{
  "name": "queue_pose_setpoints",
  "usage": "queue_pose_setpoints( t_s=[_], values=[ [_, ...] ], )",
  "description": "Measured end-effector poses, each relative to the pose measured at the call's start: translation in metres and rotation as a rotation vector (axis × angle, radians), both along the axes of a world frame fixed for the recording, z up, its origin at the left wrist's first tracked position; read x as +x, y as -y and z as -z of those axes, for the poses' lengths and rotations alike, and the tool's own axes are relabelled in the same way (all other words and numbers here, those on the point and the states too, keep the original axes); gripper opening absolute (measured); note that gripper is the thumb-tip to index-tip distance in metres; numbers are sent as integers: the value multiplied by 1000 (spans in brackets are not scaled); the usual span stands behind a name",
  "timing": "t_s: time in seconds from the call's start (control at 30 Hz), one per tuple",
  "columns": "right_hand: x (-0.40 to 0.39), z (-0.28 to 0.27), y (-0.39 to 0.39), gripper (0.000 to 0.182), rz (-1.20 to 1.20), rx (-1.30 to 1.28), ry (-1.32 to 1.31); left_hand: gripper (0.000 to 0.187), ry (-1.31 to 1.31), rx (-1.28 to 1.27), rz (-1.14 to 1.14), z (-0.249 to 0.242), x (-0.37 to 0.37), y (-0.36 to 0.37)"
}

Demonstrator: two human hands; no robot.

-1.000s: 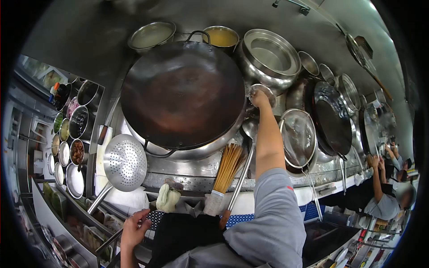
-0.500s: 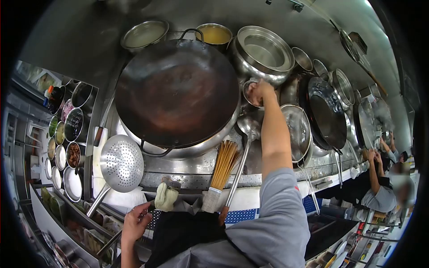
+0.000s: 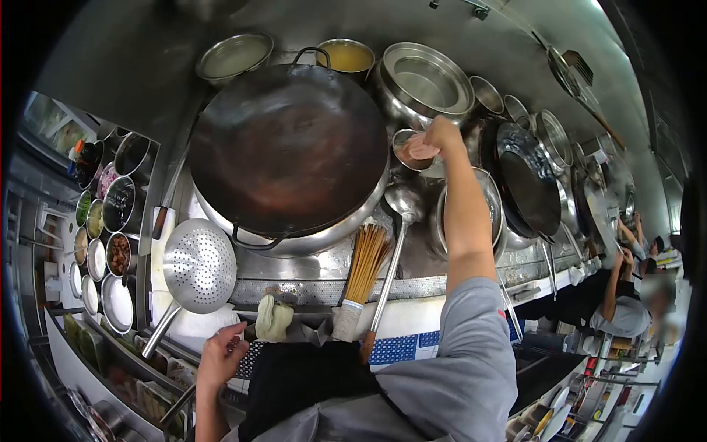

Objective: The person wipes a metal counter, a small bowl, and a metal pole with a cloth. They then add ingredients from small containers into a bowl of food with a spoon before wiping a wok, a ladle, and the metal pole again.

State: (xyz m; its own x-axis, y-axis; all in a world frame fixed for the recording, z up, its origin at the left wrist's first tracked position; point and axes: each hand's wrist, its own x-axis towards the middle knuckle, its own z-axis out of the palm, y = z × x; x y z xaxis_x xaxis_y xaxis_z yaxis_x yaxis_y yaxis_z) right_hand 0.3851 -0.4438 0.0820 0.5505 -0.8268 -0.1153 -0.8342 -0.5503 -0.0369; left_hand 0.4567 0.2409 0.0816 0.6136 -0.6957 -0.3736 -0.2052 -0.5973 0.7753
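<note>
My right hand reaches to the back of the stove, closed on a soft pink piece that looks like sliced meat. The piece hangs over a small metal bowl, whose inside it partly covers. Down at the front left, my left hand is held with its fingers loosely bent and apart, nothing in them. A folded pale green cloth lies just right of that hand. Between my arms are a bamboo wok brush and a long-handled ladle.
A large dark wok sits on the left burner. A perforated strainer rests beside it. Behind stand a pot with yellow liquid and a big steel pot. Ingredient bowls line the left. Another person works far right.
My right hand has lifted slightly from the small bowl, and the pink piece now shows in its fingers. My left hand has opened a little. The view has shifted slightly.
</note>
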Motion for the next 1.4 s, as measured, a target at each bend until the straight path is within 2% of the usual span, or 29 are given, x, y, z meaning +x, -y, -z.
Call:
queue_pose_setpoints(
  t_s=[0.03,0.1,0.2,0.27,0.33,0.43,0.5,0.63,0.67,0.73,0.77,0.83,0.9,1.0,1.07,1.13,1.17,1.27,1.3,1.37,1.4],
  values=[
    [1,-31,-12,33,130,70,78,41,17,-34,12,-1,3,2],
    [-9,-40,-12,32,243,-12,406,41,2,-37,-8,-5,6,6],
    [-9,-27,-23,33,199,-221,586,42,-11,-18,-18,-9,5,3],
    [-1,17,-15,31,221,-115,597,41,8,-14,-8,-5,1,-4],
    [8,48,-25,30,257,7,571,40,-1,47,-21,-13,-7,-5],
    [21,105,-26,34,251,19,298,40,-12,93,-70,-18,-19,-10],
    [19,139,-17,35,190,107,244,40,-24,105,-104,-16,-24,-17],
    [21,71,-26,40,134,206,88,41,-30,112,-90,-19,-24,-17],
    [20,67,-22,41,131,65,141,41,-71,92,-73,-18,-21,-13],
    [8,30,-40,42,231,1,311,41,-149,52,-34,-21,-12,0],
    [1,9,-49,42,282,-33,401,39,-164,-103,16,-25,-10,14],
    [-24,-17,-54,33,320,73,587,36,-209,-190,104,-20,0,37],
    [-43,-48,-80,26,360,505,1139,34,-209,-346,227,-34,3,84],
    [-70,-96,-128,19,265,832,1483,36,-181,-595,417,-35,-4,172],
    [-80,-105,-158,17,245,805,1521,40,-233,-717,464,-41,-19,237],
    [-85,-111,-199,14,248,767,1522,45,-193,-717,315,-18,-39,306],
    [-89,-104,-218,15,251,784,1512,44,-127,-751,199,-10,-52,327],
    [-106,-61,-265,15,254,1005,1594,32,-36,-524,191,-6,-70,346],
    [-115,-36,-273,15,243,1100,1618,29,-197,-525,121,5,-73,345],
    [-121,-11,-314,22,622,923,1722,23,-519,-509,-19,29,-76,333],
    [-125,28,-316,27,680,907,1599,26,-598,-562,-93,29,-82,324]
  ],
)
